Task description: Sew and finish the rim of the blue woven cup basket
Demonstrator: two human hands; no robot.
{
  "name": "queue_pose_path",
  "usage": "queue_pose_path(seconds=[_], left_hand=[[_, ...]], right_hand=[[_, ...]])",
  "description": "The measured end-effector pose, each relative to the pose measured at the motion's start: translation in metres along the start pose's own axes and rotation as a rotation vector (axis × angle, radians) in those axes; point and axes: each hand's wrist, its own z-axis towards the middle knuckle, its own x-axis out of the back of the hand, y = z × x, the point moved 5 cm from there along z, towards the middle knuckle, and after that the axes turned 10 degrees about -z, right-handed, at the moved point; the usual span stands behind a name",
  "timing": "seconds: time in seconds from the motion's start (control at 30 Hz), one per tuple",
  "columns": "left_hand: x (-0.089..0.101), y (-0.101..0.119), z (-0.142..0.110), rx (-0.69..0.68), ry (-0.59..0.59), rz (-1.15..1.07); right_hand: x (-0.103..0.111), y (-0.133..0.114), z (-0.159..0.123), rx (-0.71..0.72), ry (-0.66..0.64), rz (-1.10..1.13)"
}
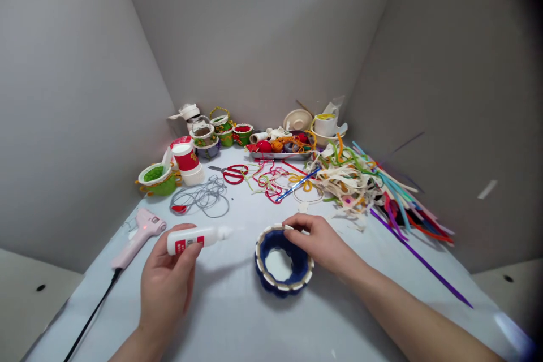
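In the head view my left hand [172, 271] is closed around a white glue bottle [193, 240] with red print. The bottle lies nearly level, its nozzle pointing right toward a blue yarn basket [265, 280]. Slightly tilted, the basket opens toward me, with white tabs around its rim and a pale bottom inside. My right hand [316, 240] pinches the basket's far right rim between thumb and fingers. A gap separates the nozzle from the basket.
A pink glue gun [138, 240] with a black cord lies left. Behind are grey cord [203, 198], red-handled scissors [235, 173], small decorated baskets [159, 181] and a metal tray [280, 155] of yarn. Fabric scraps [343, 181] and a purple strip [424, 260] lie right.
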Motion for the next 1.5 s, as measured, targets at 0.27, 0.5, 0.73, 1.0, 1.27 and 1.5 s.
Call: queue_pose_path(seconds=[0.27,0.5,0.73,1.0,1.27,1.5], left_hand=[[-0.023,0.037,-0.021,-0.672,-0.202,0.307],[-0.035,0.036,-0.036,-0.819,-0.332,0.374],[-0.031,0.033,-0.034,-0.813,-0.312,0.377],[-0.03,0.025,-0.031,-0.617,-0.248,0.279],[-0.031,0.002,-0.027,-0.105,-0.132,0.047],[-0.073,0.007,-0.046,0.426,-0.223,-0.335]], right_hand=[[0.003,-0.005,-0.005,0.055,0.052,-0.079],[0.003,-0.003,0.002,0.028,0.021,-0.068],[-0.002,0.014,0.028,-0.04,-0.13,-0.011],[-0.001,0.013,0.024,-0.032,-0.127,0.058],[0.01,0.002,0.01,0.036,-0.12,0.079],[0.031,-0.031,-0.023,0.321,0.034,0.053]])
